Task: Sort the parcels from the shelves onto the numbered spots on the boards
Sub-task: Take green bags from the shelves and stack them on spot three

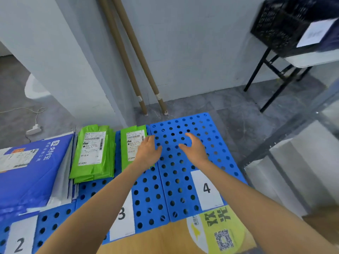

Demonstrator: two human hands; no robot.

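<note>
My empty left hand (146, 153) and right hand (194, 151) hover, fingers loosely spread, the left above the green parcel (133, 143) on spot 3 (123, 216); a careless brush could nudge it toward spot 4 (207, 188).

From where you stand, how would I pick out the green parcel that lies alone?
Look at the blue boards with white number cards. Beyond card 3 lies one green parcel, its right edge hidden by the left hand. The green stack to its left is several parcels thick; this one is single and flat.
</note>
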